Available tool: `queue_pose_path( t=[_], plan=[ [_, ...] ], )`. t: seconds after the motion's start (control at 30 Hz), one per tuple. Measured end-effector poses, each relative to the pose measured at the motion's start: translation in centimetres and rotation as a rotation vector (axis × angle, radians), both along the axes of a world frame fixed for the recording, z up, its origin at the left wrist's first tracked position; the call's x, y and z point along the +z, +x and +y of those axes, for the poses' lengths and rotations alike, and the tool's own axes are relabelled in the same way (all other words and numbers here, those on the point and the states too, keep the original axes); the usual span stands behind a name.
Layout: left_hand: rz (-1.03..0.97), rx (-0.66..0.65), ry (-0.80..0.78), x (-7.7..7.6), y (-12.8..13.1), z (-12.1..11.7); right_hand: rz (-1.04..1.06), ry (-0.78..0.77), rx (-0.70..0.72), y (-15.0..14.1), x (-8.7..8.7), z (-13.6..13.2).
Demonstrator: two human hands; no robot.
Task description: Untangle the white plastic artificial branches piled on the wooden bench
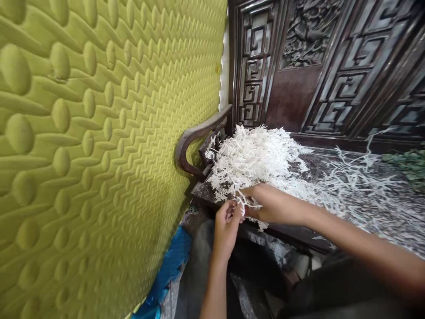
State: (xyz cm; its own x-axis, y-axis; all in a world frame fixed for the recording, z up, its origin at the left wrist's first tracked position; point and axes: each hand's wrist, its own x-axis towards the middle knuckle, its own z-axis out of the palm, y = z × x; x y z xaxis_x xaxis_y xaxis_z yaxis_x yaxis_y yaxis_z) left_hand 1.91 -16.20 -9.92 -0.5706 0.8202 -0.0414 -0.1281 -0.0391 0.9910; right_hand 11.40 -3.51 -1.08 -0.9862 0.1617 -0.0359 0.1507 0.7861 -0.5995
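Note:
My left hand is closed, its fingertips pinching a white artificial leaf sprig by its stem end. From the other side my right hand grips the same sprig, its fingers partly hidden behind the leaves. Both hands meet close together at the front edge of a dark bench. Just beyond them rises a big heap of white feathery artificial foliage, and its lower leaves reach down to my right hand.
Bare white stems lie scattered over the bench seat on the right, with green foliage at the far side. A curved wooden armrest stands left of the heap. A padded yellow wall fills the left; carved dark panels stand behind.

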Motion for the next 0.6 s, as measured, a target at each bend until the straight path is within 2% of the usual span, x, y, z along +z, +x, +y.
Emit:
queue_pose_path(
  t=[0.1, 0.2, 0.37, 0.5, 0.6],
  plan=[
    [0.059, -0.012, 0.028, -0.4, 0.8, -0.5, -0.019, -0.022, 0.017, 1.2, 0.6, -0.7],
    [0.120, -0.087, 0.069, -0.9, 1.7, -0.5, -0.068, 0.008, 0.004, 2.8, 1.2, -1.1],
    [0.231, -0.216, 0.105, -1.8, 2.0, -0.1, -0.154, 0.149, -0.114, 5.4, 1.2, -2.2],
    [0.298, -0.311, 0.107, -2.3, 1.9, 0.2, -0.167, 0.270, -0.151, 6.6, 0.7, -3.3],
    [0.297, -0.382, 0.155, -1.9, 2.3, 0.4, -0.167, 0.181, -0.145, 7.3, 0.9, -3.3]
  ],
)
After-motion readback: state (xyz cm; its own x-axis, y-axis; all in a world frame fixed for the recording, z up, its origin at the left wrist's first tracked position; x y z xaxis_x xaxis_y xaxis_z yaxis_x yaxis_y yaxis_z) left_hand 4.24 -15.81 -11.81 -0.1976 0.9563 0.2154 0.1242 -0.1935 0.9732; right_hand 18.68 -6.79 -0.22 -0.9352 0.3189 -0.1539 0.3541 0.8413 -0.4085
